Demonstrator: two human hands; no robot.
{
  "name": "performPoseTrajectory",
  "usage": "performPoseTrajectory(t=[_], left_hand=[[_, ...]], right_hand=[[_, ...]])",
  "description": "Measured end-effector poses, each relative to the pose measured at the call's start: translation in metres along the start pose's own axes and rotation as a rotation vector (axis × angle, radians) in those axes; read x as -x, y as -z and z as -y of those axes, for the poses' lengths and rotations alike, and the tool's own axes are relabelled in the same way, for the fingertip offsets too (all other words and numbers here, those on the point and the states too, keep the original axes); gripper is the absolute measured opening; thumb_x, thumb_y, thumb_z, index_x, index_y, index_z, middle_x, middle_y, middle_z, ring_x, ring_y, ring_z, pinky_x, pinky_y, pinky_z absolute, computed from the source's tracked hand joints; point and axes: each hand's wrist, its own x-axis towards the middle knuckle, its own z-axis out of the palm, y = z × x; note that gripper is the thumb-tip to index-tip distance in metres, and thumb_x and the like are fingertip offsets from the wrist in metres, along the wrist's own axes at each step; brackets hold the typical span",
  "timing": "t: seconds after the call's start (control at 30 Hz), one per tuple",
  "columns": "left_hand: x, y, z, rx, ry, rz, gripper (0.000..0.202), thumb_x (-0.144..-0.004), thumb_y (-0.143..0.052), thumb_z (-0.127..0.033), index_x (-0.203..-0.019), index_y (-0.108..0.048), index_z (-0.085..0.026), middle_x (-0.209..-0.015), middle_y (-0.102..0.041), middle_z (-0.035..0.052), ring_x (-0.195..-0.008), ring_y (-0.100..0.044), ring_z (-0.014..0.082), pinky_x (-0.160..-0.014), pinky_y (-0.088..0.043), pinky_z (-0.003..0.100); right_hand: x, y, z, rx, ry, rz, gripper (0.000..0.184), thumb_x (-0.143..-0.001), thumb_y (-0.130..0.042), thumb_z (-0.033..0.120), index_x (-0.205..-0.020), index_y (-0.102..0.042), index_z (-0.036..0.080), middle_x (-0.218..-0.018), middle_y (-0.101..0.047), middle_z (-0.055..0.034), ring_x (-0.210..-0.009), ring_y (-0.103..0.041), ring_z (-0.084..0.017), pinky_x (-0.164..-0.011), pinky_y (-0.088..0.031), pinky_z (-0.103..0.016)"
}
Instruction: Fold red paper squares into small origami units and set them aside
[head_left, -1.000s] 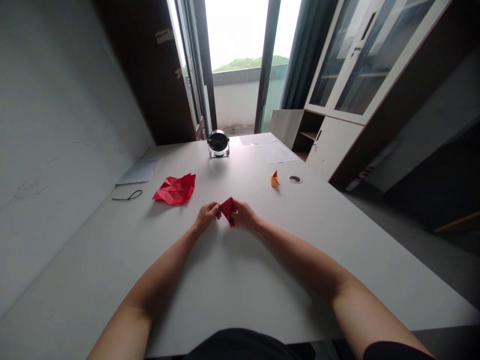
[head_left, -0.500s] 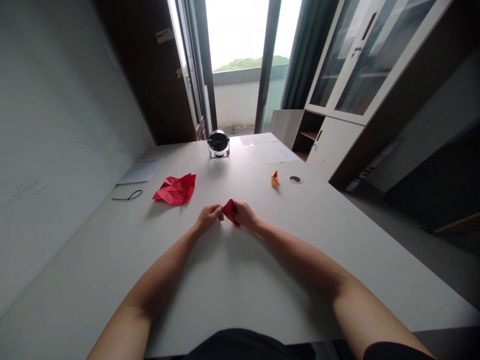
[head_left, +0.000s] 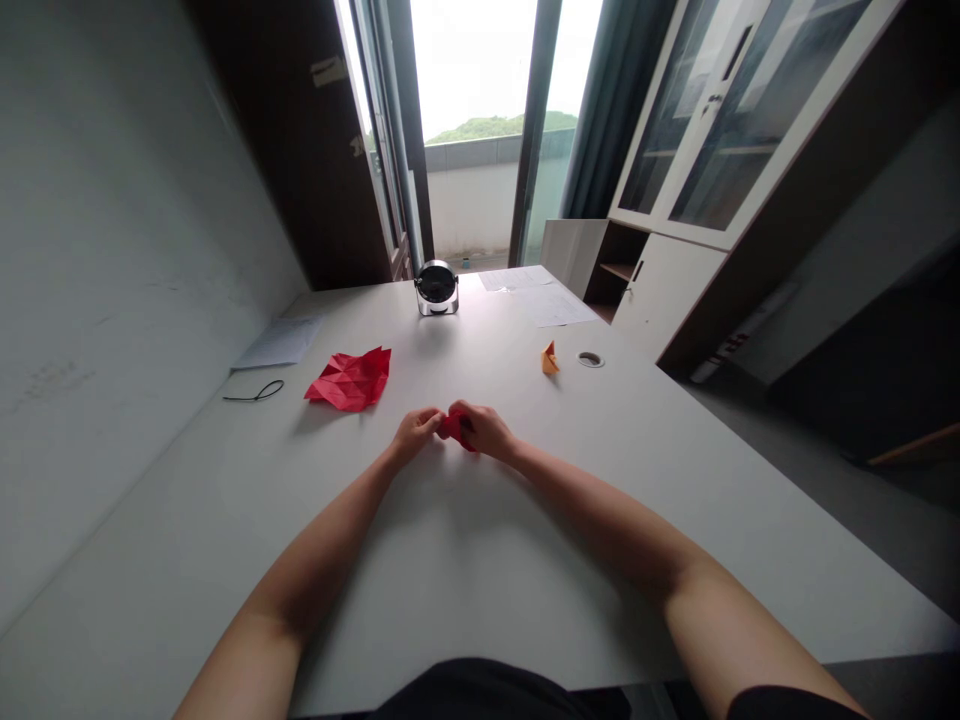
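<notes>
A small folded piece of red paper [head_left: 454, 429] is between my two hands, just above the white table [head_left: 465, 560]. My left hand [head_left: 417, 432] pinches its left corner with thumb and forefinger. From the other side my right hand [head_left: 484, 430] grips the paper, its fingers curled over the top and hiding much of it. A larger creased sheet of red paper [head_left: 349, 380] lies to the left, beyond my left hand. Off to the right stands a small orange folded-paper figure [head_left: 550, 359].
A round black device on a silver stand [head_left: 437, 288], perhaps a small fan, is at the back. White papers [head_left: 564, 304] lie at the far right and more sheets [head_left: 279, 342] by the left wall. A black cable tie [head_left: 259, 392] and a round cable hole [head_left: 591, 359] flank them.
My right hand's fingers have closed over the top of the folded red paper, so less of it shows. The paper's upright point is now covered. The things around have stayed put.
</notes>
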Motion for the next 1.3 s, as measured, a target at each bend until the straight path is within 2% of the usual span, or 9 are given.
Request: performPoseTrajectory(t=[0.23, 0.5, 0.7, 0.87, 1.1, 1.3], left_hand=[[0.001, 0.0, 0.0, -0.008, 0.042, 0.004, 0.036, -0.091, -0.056, -0.045, -0.084, -0.07, -0.013, -0.068, -0.071, 0.0057, -0.064, -0.06, 0.0152, -0.064, -0.041, 0.025], [-0.001, -0.005, 0.003, 0.027, 0.058, -0.015, 0.038, -0.091, -0.056, -0.047, -0.086, -0.07, -0.013, -0.066, -0.071, 0.0059, -0.062, -0.062, 0.016, -0.064, -0.041, 0.026], [0.0, -0.007, 0.0, 0.041, 0.054, -0.053, 0.042, -0.092, -0.055, -0.051, -0.082, -0.069, -0.012, -0.064, -0.07, 0.0061, -0.057, -0.059, 0.0145, -0.06, -0.039, 0.025], [-0.001, -0.007, 0.0, 0.076, 0.069, -0.065, 0.039, -0.089, -0.059, -0.05, -0.082, -0.069, -0.013, -0.063, -0.069, 0.005, -0.057, -0.059, 0.0145, -0.059, -0.04, 0.025], [-0.001, -0.005, -0.002, 0.121, 0.079, -0.084, 0.035, -0.088, -0.061, -0.046, -0.079, -0.066, -0.013, -0.06, -0.067, 0.0035, -0.055, -0.056, 0.0124, -0.057, -0.04, 0.024], [-0.001, -0.004, -0.002, 0.204, 0.109, -0.092, 0.028, -0.084, -0.066, -0.043, -0.085, -0.063, -0.015, -0.06, -0.064, 0.0001, -0.054, -0.056, 0.0109, -0.054, -0.039, 0.021]], right_hand=[[-0.001, 0.0, -0.002, 0.039, -0.063, -0.041, 0.013, -0.083, -0.058, 0.025, -0.095, -0.063, 0.022, -0.068, -0.064, 0.0014, -0.056, -0.048, -0.01, -0.058, -0.033, -0.021], [0.0, 0.002, 0.0, 0.118, -0.131, -0.086, 0.027, -0.081, -0.061, 0.033, -0.106, -0.06, 0.023, -0.064, -0.06, 0.0023, -0.053, -0.046, -0.013, -0.055, -0.029, -0.023], [-0.001, 0.001, 0.002, -0.066, -0.027, -0.025, 0.016, -0.085, -0.056, 0.024, -0.098, -0.065, 0.021, -0.073, -0.067, 0.0002, -0.059, -0.05, -0.011, -0.062, -0.037, -0.022], [-0.001, 0.0, 0.005, -0.185, 0.013, 0.002, 0.015, -0.088, -0.052, 0.018, -0.097, -0.064, 0.02, -0.08, -0.07, -0.0015, -0.065, -0.055, -0.011, -0.067, -0.041, -0.022], [-0.002, 0.004, 0.009, -0.165, -0.033, 0.012, 0.017, -0.087, -0.052, 0.016, -0.101, -0.06, 0.02, -0.075, -0.067, 0.0001, -0.059, -0.053, -0.011, -0.062, -0.039, -0.022], [-0.002, 0.008, 0.011, -0.168, -0.07, 0.033, 0.024, -0.081, -0.048, 0.012, -0.101, -0.059, 0.02, -0.069, -0.064, 0.0023, -0.056, -0.05, -0.011, -0.058, -0.038, -0.021]])
